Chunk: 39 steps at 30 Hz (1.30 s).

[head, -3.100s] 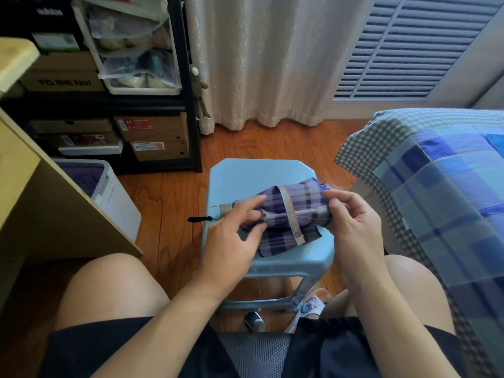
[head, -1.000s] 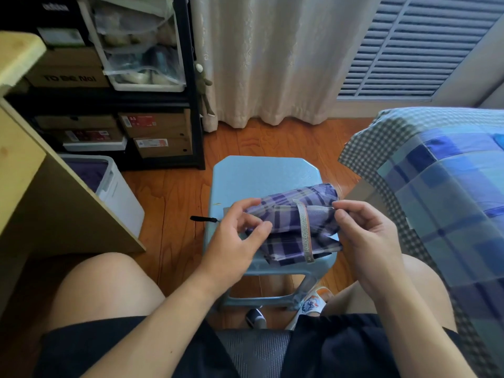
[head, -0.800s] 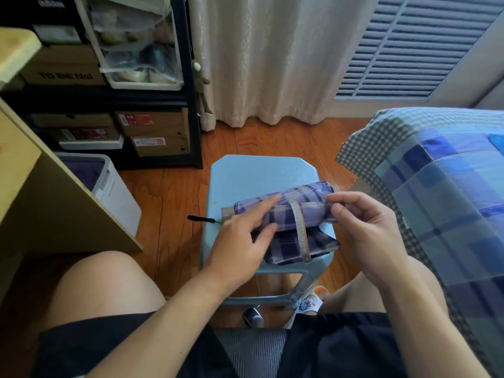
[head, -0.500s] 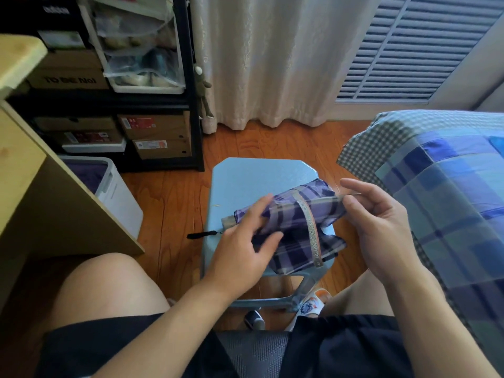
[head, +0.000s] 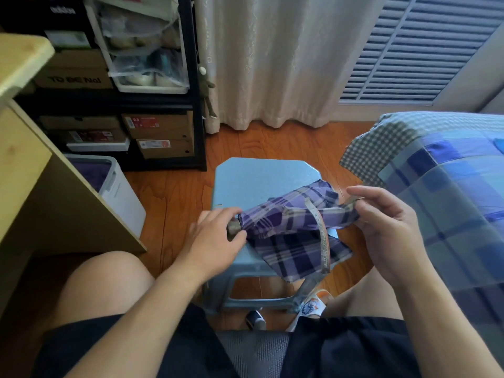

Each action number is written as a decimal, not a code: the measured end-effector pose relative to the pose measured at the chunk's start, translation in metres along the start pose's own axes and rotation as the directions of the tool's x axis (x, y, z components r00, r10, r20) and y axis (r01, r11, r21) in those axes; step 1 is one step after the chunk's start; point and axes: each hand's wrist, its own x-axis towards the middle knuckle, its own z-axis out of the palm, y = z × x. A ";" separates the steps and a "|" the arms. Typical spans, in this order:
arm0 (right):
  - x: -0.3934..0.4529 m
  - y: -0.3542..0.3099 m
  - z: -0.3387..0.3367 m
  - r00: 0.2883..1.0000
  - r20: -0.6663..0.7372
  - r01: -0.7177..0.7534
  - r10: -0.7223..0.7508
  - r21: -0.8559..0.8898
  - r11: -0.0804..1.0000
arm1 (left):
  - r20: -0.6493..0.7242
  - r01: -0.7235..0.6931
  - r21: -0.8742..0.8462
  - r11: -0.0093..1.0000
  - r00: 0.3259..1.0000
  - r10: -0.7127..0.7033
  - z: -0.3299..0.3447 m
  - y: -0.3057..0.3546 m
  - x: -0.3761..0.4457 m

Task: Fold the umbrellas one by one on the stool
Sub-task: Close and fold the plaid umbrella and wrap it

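Left hand [head: 215, 241] blurred, hiding the umbrella [head: 294, 230] handle.

upside-down "to be no1" on cardboard box [head: 73, 79]

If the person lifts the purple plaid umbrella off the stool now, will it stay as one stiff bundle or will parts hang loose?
Probably only partly stiff. The purple plaid umbrella looks rigid along its core, between the left hand and right hand. One unwrapped cloth panel droops over the blue stool, so it would likely dangle. The strap hangs unfastened and may swing.
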 end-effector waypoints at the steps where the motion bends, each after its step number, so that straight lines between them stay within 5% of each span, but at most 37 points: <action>1: -0.001 -0.002 0.001 1.000 0.002 -0.029 0.029 0.001 1.000 | 0.062 -0.020 0.062 0.998 0.998 0.016 0.000 -0.004 0.000; 8: -0.013 0.002 0.005 0.986 0.094 -0.132 0.138 -0.073 0.989 | -0.162 -0.057 0.040 0.998 0.985 0.062 0.006 -0.005 0.024; 13: -0.017 0.027 0.009 0.984 0.053 -0.153 0.170 -0.235 0.960 | -0.257 0.010 0.225 0.974 0.965 0.049 0.003 -0.006 0.042; 15: -0.020 0.035 0.007 0.981 0.048 -0.170 0.190 -0.273 0.947 | -0.307 0.013 0.090 0.996 0.951 0.015 0.004 0.008 0.027; 19: -0.025 0.036 0.007 0.976 -0.005 -0.213 0.218 -0.224 0.951 | 0.027 0.141 -0.506 0.851 0.989 -0.148 0.003 0.057 -0.025; 24: -0.031 0.034 0.012 0.982 -0.031 -0.191 0.189 -0.204 0.960 | 0.248 0.307 -0.736 0.604 0.952 -0.182 0.000 0.065 -0.032; 30: -0.032 0.035 0.012 0.984 -0.048 -0.176 0.169 -0.245 0.954 | 0.309 0.391 -0.731 0.560 0.921 -0.239 -0.011 0.058 -0.032; 34: -0.035 0.035 0.016 0.991 -0.127 -0.092 0.045 -0.399 0.912 | 0.302 0.398 -0.693 0.601 0.917 -0.259 -0.011 0.056 -0.025; 37: -0.046 0.025 0.023 0.971 -0.065 0.110 -0.232 -0.739 0.664 | 0.269 0.361 -0.541 0.759 0.930 -0.250 -0.004 0.048 -0.027; 39: -0.058 0.019 0.042 0.994 0.112 0.093 0.008 -0.857 0.507 | 0.295 0.305 -0.396 0.866 0.935 -0.194 -0.002 0.043 -0.028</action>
